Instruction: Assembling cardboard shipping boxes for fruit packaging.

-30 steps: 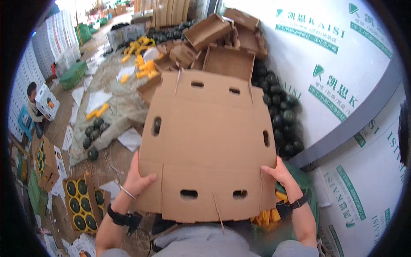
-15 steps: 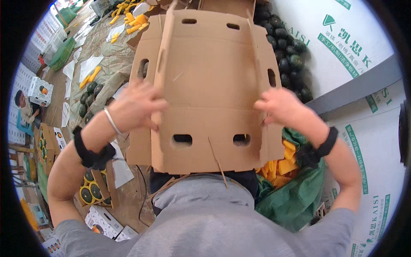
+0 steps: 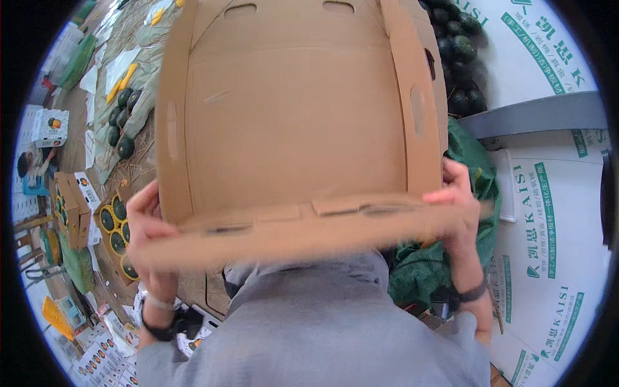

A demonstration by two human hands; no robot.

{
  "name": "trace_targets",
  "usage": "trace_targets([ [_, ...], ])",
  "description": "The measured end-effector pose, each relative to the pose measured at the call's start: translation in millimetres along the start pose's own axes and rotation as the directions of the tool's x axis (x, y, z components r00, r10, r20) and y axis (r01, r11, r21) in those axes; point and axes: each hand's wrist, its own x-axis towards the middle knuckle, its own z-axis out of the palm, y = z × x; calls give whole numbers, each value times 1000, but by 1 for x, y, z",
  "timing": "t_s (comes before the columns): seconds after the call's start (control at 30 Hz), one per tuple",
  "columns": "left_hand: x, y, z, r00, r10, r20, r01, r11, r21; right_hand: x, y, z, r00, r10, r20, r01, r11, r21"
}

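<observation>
A brown cardboard box (image 3: pixel 296 122), partly folded, fills the middle of the view before my body. Its left and right side walls stand up, and hand slots show in them. The near end flap (image 3: pixel 290 238) is raised and smeared by motion. My left hand (image 3: pixel 148 222) grips the near left corner, its fingers partly hidden behind the board. At the near right corner my right hand (image 3: pixel 456 203) is closed on the edge, thumb inward and fingers outside. The far end runs past the top of the view.
Dark green squashes (image 3: pixel 461 51) are heaped at the far right beside a white printed wall panel (image 3: pixel 535 58). A green sack (image 3: pixel 471 155) lies right of the box. On the left are more squashes (image 3: pixel 122 119), an open carton of netted squashes (image 3: pixel 115 226) and a seated person (image 3: pixel 35 162).
The box has come nearer, and its side walls and near flap now stand up. Both hands have moved from its sides down to the near corners and closed on them.
</observation>
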Motion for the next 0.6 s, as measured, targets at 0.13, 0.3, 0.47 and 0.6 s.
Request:
trace_targets([
  [0.13,36,-21,13,924,376,-70,-322,863,390,47,-9,29,962,-16,-272,7,999,-33],
  [0.3,39,41,64,613,433,660,-696,-99,711,73,-74,39,881,-380,282,459,543,-704],
  [0.47,58,42,68,425,-538,728,-769,210,604,93,-70,49,637,108,763,546,635,-546],
  [0.6,53,63,37,439,88,894,-715,637,289,106,-55,21,618,-221,754,602,750,-275],
])
